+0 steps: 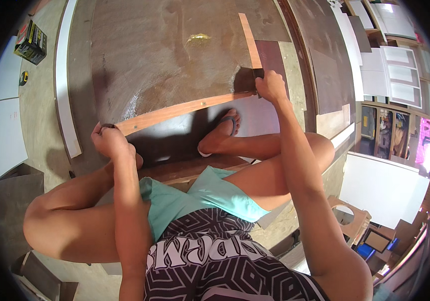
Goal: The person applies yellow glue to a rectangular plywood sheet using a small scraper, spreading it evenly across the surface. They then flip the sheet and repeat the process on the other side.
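A long light-wood strip (177,111) spans the space between my hands, with small metal fastener-like spots along it. My left hand (111,141) is closed around its left end, where a dark edge shows by the fingers. At the strip's right end, my right hand (273,86) grips a small dark part, partly hidden by the fingers. A second light-wood strip (250,41) runs away from near my right hand. Beyond the long strip lies a large brown panel (143,45) with pale dusty smears and a shiny yellowish patch (199,37).
My sandalled foot (222,131) rests just on the near side of the strip. A white strip (63,75), a tape measure (23,78) and a printed box (31,42) lie to the left. White panels (384,190) and shelving (403,75) stand at right.
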Motion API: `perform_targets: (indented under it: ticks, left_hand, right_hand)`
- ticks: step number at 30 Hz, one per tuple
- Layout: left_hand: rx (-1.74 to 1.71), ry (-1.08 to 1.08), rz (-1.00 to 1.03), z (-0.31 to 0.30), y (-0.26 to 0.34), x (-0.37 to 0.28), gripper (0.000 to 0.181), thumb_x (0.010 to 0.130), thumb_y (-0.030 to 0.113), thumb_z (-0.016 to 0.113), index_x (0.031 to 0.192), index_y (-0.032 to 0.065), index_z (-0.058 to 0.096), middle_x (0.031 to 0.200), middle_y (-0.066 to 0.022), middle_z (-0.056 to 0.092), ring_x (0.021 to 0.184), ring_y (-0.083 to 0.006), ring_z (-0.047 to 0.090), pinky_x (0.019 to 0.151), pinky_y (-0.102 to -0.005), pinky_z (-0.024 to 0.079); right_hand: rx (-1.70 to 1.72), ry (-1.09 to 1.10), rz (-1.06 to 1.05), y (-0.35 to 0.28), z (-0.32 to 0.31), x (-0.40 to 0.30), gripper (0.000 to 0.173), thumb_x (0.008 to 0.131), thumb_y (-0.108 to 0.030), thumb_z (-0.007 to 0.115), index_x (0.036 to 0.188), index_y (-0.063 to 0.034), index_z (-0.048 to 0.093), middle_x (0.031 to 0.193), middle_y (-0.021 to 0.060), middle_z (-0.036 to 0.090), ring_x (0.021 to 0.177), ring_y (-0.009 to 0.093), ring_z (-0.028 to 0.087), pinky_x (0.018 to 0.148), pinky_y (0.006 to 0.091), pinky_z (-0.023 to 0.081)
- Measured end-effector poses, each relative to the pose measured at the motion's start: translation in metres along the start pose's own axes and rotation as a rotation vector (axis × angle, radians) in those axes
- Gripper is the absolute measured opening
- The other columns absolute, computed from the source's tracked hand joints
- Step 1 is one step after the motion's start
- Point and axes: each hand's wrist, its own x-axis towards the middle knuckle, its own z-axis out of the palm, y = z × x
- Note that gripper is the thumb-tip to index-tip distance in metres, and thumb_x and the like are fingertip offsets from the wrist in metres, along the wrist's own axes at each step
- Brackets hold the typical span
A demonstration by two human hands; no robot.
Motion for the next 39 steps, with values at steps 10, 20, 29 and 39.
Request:
perform_targets:
  ticks: [10, 20, 29, 39]
  left_hand:
    - [0.114, 0.066, 0.057, 0.004, -0.014, 0.004, 0.034, 0.098, 0.001, 0.035, 0.128, -0.0073, 0.049, 0.124, -0.0185, 0.052, 0.104, -0.0232, 0.059, 0.09, -0.0346, 0.051]
    - [0.039, -0.009, 0.076, 0.003, -0.027, 0.006, 0.029, 0.1, 0.005, 0.038, 0.125, -0.0033, 0.052, 0.12, -0.0118, 0.051, 0.101, -0.0191, 0.057, 0.086, -0.0307, 0.05]
    - [0.133, 0.091, 0.15, 0.008, -0.015, -0.004, 0.039, 0.09, 0.001, 0.042, 0.127, -0.0078, 0.052, 0.117, -0.0172, 0.06, 0.098, -0.0227, 0.062, 0.082, -0.0323, 0.054]
    - [-0.124, -0.096, 0.02, -0.004, 0.001, -0.009, 0.03, 0.097, 0.0, 0.039, 0.125, -0.0052, 0.049, 0.124, -0.0209, 0.056, 0.107, -0.0276, 0.064, 0.09, -0.0393, 0.055]
  right_hand:
    - [0.086, -0.054, 0.107, -0.034, -0.001, 0.003, 0.034, 0.083, -0.018, 0.057, 0.096, 0.0097, 0.071, 0.101, 0.0371, 0.069, 0.102, 0.052, 0.068, 0.095, 0.0515, 0.054]
    - [0.061, 0.064, 0.081, -0.063, 0.022, 0.013, 0.037, 0.081, -0.024, 0.061, 0.099, 0.0067, 0.072, 0.104, 0.0343, 0.07, 0.103, 0.048, 0.069, 0.094, 0.0503, 0.054]
    - [0.058, -0.032, -0.224, -0.2, 0.031, -0.021, 0.024, 0.081, -0.02, 0.065, 0.086, -0.0003, 0.078, 0.094, 0.0243, 0.075, 0.094, 0.04, 0.074, 0.086, 0.0459, 0.059]
    - [0.32, -0.221, -0.786, -0.34, 0.038, -0.097, 0.02, 0.079, -0.016, 0.068, 0.086, -0.0018, 0.079, 0.091, 0.0242, 0.074, 0.092, 0.04, 0.073, 0.083, 0.0459, 0.059]
